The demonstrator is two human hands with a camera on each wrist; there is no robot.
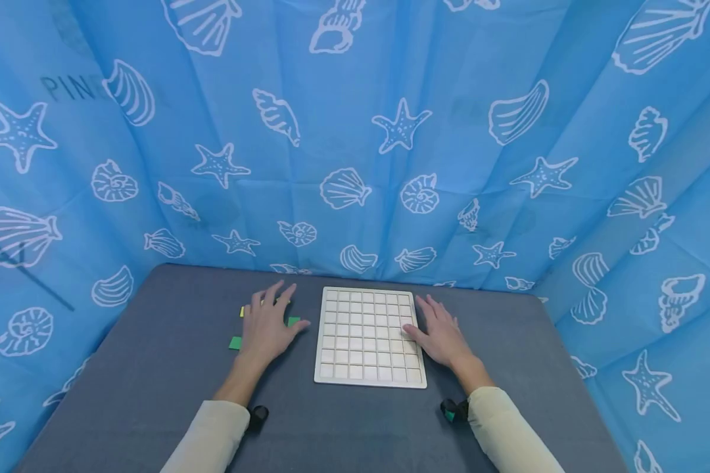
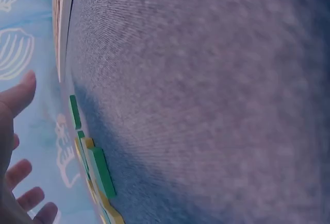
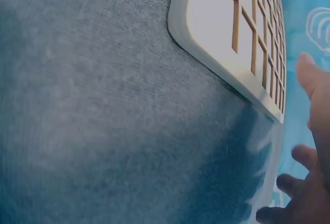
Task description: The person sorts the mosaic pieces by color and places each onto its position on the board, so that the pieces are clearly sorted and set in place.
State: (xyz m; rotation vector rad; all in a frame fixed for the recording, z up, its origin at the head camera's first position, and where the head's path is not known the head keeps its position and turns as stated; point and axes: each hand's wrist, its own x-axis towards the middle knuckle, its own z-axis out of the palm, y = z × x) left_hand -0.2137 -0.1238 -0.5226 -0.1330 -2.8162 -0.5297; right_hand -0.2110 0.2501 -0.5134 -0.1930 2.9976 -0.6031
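A white square board (image 1: 369,336) marked with a grid of small squares lies on the grey table. My left hand (image 1: 266,328) hovers left of it, fingers spread and holding nothing. Under and around that hand are small flat green pieces (image 1: 235,343) and yellow pieces (image 1: 242,311), partly covered by it. The left wrist view shows green pieces (image 2: 102,172) and yellow ones lying close together on the cloth. At the board's right edge is my right hand (image 1: 444,335), its thumb over the edge and its fingers extended. Whether the thumb touches the board I cannot tell.
Grey cloth covers the table (image 1: 343,433). A blue curtain (image 1: 343,131) with white shells and starfish hangs behind the table and along both sides. Dark bands with small devices are on both wrists.
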